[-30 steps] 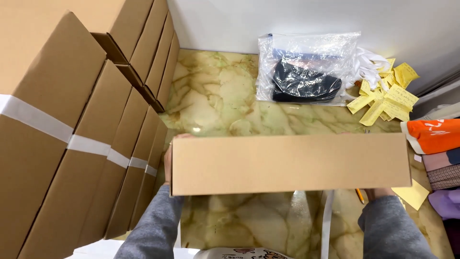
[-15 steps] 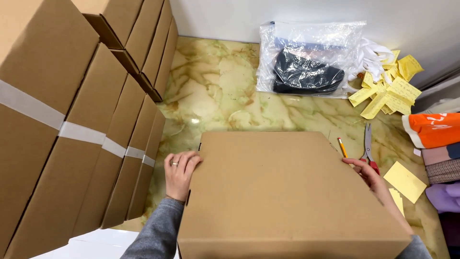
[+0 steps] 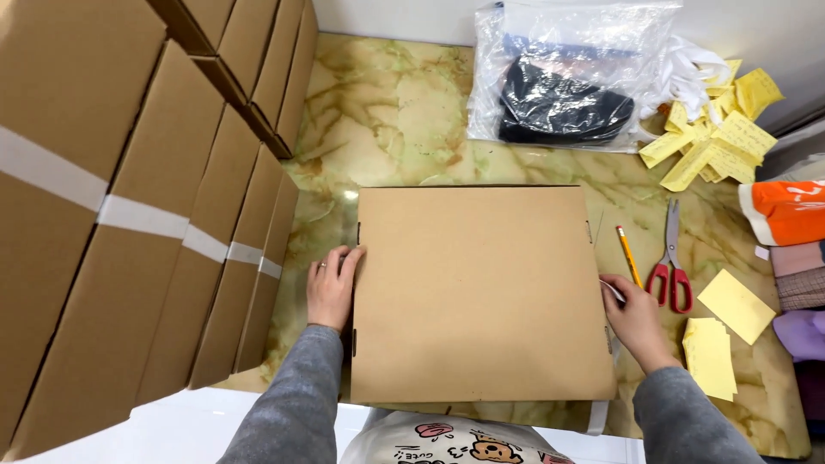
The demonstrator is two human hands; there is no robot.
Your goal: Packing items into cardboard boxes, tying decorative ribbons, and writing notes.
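A flat brown cardboard box (image 3: pixel 477 288) lies on the marbled green-and-cream tabletop (image 3: pixel 395 120) in front of me. My left hand (image 3: pixel 331 288) rests against the box's left edge, fingers together and laid flat. At the right edge my right hand (image 3: pixel 634 320) touches the box's side, fingers curled near a strip of white tape. Both arms wear grey sleeves.
Stacked taped cardboard boxes (image 3: pixel 129 206) fill the left. A clear plastic bag with a black item (image 3: pixel 563 94) lies at the back. Yellow paper slips (image 3: pixel 713 129), a pencil (image 3: pixel 627 255), red-handled scissors (image 3: pixel 670 266), yellow notes (image 3: pixel 718 344) and folded clothes (image 3: pixel 791 223) sit to the right.
The box was held up on edge a second ago; it has since been laid flat on the table and now sits lower, with both hands at its sides.
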